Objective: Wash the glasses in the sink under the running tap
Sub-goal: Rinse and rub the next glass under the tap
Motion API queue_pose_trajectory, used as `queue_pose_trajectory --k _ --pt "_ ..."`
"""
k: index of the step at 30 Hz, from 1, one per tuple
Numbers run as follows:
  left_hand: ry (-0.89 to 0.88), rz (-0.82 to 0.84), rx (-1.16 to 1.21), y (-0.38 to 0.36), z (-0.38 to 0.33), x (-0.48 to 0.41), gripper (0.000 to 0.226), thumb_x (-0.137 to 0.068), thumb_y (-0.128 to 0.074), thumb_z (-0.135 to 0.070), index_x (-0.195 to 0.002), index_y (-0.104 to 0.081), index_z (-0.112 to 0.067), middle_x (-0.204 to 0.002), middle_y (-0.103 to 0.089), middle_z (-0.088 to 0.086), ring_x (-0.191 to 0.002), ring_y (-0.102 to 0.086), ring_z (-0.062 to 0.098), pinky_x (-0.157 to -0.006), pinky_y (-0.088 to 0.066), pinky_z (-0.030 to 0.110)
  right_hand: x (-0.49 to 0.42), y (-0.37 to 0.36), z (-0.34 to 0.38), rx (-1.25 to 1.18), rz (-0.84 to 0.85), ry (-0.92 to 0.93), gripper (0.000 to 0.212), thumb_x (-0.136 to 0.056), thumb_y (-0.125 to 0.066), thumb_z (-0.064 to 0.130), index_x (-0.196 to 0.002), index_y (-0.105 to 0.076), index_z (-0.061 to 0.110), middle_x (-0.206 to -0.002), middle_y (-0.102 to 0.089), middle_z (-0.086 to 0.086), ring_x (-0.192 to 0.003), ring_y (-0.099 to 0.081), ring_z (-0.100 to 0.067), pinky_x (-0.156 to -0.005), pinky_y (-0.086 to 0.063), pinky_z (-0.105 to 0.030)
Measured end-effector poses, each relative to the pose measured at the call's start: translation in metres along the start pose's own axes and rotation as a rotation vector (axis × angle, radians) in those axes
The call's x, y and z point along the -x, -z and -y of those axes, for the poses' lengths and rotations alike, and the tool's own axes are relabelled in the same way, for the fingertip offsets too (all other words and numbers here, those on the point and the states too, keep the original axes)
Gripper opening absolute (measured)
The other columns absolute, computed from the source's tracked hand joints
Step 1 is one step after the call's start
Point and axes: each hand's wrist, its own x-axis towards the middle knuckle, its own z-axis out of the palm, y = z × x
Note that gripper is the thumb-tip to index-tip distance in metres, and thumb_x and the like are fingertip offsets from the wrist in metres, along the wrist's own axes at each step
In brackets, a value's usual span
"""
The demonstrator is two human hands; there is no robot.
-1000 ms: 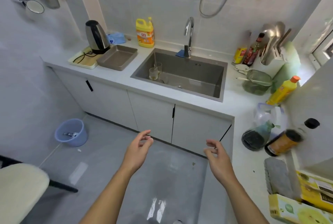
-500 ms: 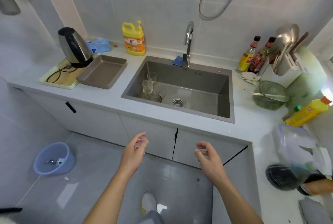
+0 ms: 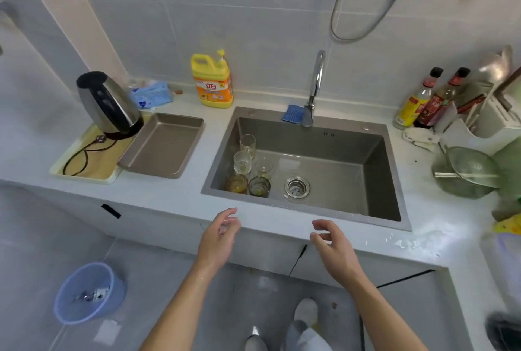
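Head view of a steel sink set into a white worktop. Five glasses stand upright in a cluster on the sink floor against its left wall: a clear glass nearest the back wall, two more clear glasses in front of it, and, closest to the front rim, an amber-stained glass just beside a dark-tinted glass. The drain strainer lies to the right of the cluster. A chrome tap rises from the sink's back rim, with a blue cloth lying at its base. Behind the sink's left corner stands a yellow detergent bottle whose orange label reads "立白"; the smaller print is illegible. Left of the sink lie a metal baking tray and, farther left, an electric kettle on a pale yellow tray. Right of the sink stand two sauce bottles, labels too blurred to read, and a mesh strainer with chopsticks across it. The left hand and right hand hover in front of the sink's front rim, apart from each other, palms facing inward, fingers loosely curled and spread, each holding nothing and touching none of the glasses.
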Motion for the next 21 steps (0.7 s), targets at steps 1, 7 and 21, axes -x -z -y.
queue_pose_trajectory --k 1,7,21 --pt "0.003 0.004 -0.015 0.001 -0.001 -0.007 0.028 -0.104 -0.057 -0.03 -0.131 -0.062 -0.037 -0.121 -0.066 -0.006 -0.109 -0.066 0.011 -0.095 -0.058 0.039 -0.01 -0.002 0.002 0.013 0.007 0.008 0.023 -0.102 -0.06 0.021 -0.125 -0.06 0.025 -0.127 -0.062 0.01 -0.107 -0.062 -0.005 -0.08 -0.046 -0.017" --pt "0.058 0.001 -0.064 0.007 -0.013 -0.048 0.035 -0.093 -0.057 -0.041 -0.127 -0.064 -0.041 -0.123 -0.066 -0.008 -0.112 -0.065 0.011 -0.098 -0.058 0.042 -0.071 -0.011 0.015 0.031 0.079 0.002 0.025 -0.102 -0.059 0.022 -0.126 -0.059 0.025 -0.126 -0.061 0.012 -0.109 -0.061 -0.006 -0.09 -0.054 -0.033" --pt "0.203 -0.032 -0.166 -0.028 -0.049 -0.174 0.031 -0.099 -0.062 -0.029 -0.13 -0.063 -0.033 -0.11 -0.071 -0.006 -0.105 -0.067 0.01 -0.103 -0.055 0.042 -0.212 -0.007 0.022 0.047 0.175 -0.142 0.022 -0.1 -0.062 0.024 -0.122 -0.064 0.021 -0.109 -0.071 0.007 -0.103 -0.066 -0.011 -0.099 -0.054 -0.043"
